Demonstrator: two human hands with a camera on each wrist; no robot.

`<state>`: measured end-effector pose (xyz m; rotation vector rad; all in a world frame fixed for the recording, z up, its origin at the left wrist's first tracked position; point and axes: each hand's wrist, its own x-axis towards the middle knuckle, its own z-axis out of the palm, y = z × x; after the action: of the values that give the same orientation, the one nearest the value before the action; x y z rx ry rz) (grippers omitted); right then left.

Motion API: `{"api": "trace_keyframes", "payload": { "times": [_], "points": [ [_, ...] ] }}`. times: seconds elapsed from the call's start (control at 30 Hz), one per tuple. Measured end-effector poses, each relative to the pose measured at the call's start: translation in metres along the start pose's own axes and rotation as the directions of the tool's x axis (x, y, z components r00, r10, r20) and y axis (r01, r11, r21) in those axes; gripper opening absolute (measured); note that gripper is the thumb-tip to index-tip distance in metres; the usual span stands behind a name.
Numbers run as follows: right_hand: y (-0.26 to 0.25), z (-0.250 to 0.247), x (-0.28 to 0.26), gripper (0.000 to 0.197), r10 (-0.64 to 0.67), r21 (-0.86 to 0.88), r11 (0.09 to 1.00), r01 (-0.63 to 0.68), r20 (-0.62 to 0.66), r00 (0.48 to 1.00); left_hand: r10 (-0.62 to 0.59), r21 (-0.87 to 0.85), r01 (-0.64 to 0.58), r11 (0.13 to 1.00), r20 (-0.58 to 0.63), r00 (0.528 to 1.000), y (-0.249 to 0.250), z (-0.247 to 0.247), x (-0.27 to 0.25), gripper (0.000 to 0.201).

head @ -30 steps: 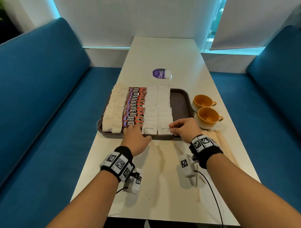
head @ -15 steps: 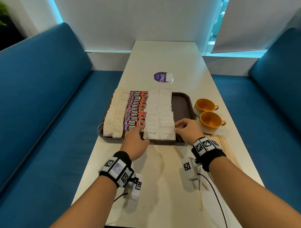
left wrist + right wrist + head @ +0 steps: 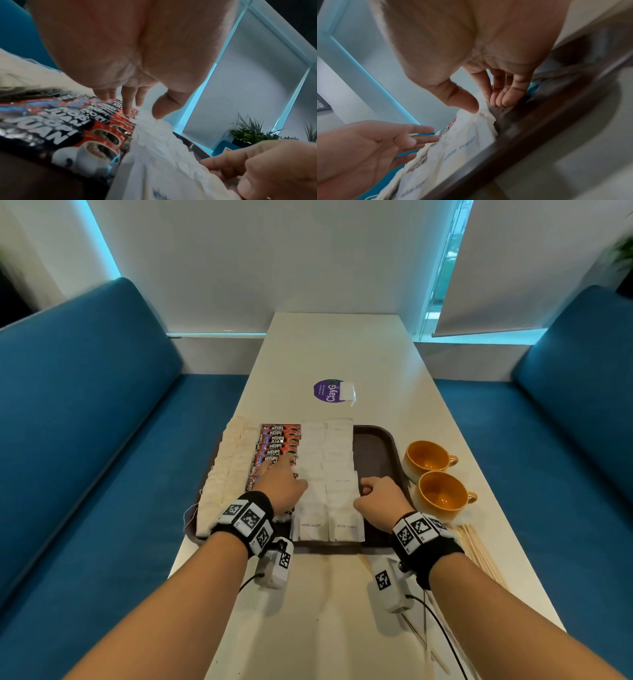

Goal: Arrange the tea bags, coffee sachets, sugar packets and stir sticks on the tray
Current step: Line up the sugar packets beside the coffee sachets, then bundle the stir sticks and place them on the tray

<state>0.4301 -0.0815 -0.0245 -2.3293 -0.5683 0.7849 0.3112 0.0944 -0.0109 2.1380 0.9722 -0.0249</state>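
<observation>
A brown tray [image 3: 373, 450] holds four rows side by side: tea bags [image 3: 229, 467] on the left, red coffee sachets [image 3: 279, 436], then two rows of white sugar packets [image 3: 337, 446]. My left hand [image 3: 287, 474] lies over the coffee row, its straight fingertips [image 3: 127, 112] touching the sachets [image 3: 68, 128]. My right hand [image 3: 368, 491] is at the right edge of the sugar rows. Its thumb rests on a packet's edge [image 3: 462, 146] and its fingertips [image 3: 501, 100] touch the tray floor beside it. Wooden stir sticks [image 3: 479, 553] lie on the table to the right of the tray.
Two orange cups [image 3: 426, 460] [image 3: 442, 494] stand right of the tray. A purple sticker [image 3: 325, 390] with a white packet [image 3: 346, 391] on it sits farther along the white table. Blue benches flank both sides. The tray's right strip is bare.
Both hands have slid away from me along the rows, from the tray's near end to about mid-row. The left moved up the coffee row, the right along the sugar's right edge.
</observation>
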Motion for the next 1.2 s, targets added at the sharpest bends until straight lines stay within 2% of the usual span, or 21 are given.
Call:
{"api": "trace_keyframes", "payload": {
  "times": [0.13, 0.23, 0.37, 0.5, 0.6, 0.67, 0.77, 0.87, 0.97, 1.07, 1.13, 1.2],
  "points": [
    [0.009, 0.006, 0.018, 0.056, -0.018, 0.045, 0.999, 0.017, 0.038, 0.999, 0.003, 0.014, -0.003, 1.000, 0.022, 1.000, 0.000, 0.010, 0.007, 0.068],
    [0.019, 0.012, 0.031, 0.065, -0.028, 0.047, 0.999, 0.025, 0.058, 0.998, 0.046, 0.000, -0.046, 0.999, 0.031, 0.998, 0.003, 0.015, 0.006, 0.068],
    [0.016, 0.010, 0.026, 0.056, -0.018, 0.037, 0.999, 0.016, 0.066, 0.998, 0.054, -0.044, -0.054, 0.998, 0.002, 0.999, 0.002, 0.014, 0.008, 0.069],
    [0.025, 0.015, 0.040, 0.076, -0.014, 0.039, 0.999, 0.011, 0.071, 0.997, 0.057, -0.044, -0.056, 0.997, 0.037, 0.998, -0.003, 0.012, 0.009, 0.070],
    [0.000, 0.002, 0.005, 0.068, -0.002, 0.007, 1.000, 0.002, 0.053, 0.999, 0.079, -0.060, -0.077, 0.995, 0.035, 0.996, -0.001, 0.007, 0.004, 0.071],
    [-0.006, -0.006, -0.014, 0.070, -0.013, -0.024, 1.000, 0.014, 0.018, 1.000, 0.120, -0.089, -0.118, 0.989, 0.020, 0.993, 0.000, 0.002, -0.003, 0.069],
    [0.001, -0.020, -0.043, 0.067, -0.070, 0.010, 0.997, 0.070, -0.054, 0.996, 0.231, -0.110, -0.230, 0.967, -0.008, 0.973, 0.004, -0.007, -0.024, 0.059],
    [0.019, -0.043, -0.084, 0.049, -0.106, 0.108, 0.987, 0.118, -0.117, 0.987, 0.377, -0.169, -0.374, 0.912, -0.019, 0.926, 0.010, -0.015, -0.056, 0.047],
    [0.050, -0.073, -0.125, 0.029, -0.069, 0.143, 0.985, 0.096, -0.181, 0.981, 0.465, -0.153, -0.448, 0.881, 0.111, 0.878, 0.018, -0.013, -0.091, 0.035],
    [0.095, -0.098, -0.147, 0.024, 0.043, 0.081, 0.996, -0.021, -0.282, 0.959, 0.510, -0.050, -0.518, 0.854, 0.277, 0.814, 0.029, 0.008, -0.119, 0.023],
    [0.122, -0.103, -0.153, 0.038, 0.110, 0.021, 0.994, -0.109, -0.303, 0.947, 0.503, 0.026, -0.553, 0.833, 0.382, 0.775, 0.036, 0.030, -0.132, 0.025],
    [0.143, -0.101, -0.156, 0.061, 0.178, -0.013, 0.982, -0.189, -0.279, 0.944, 0.463, 0.134, -0.571, 0.810, 0.451, 0.763, 0.044, 0.052, -0.139, 0.025]
  ]
}}
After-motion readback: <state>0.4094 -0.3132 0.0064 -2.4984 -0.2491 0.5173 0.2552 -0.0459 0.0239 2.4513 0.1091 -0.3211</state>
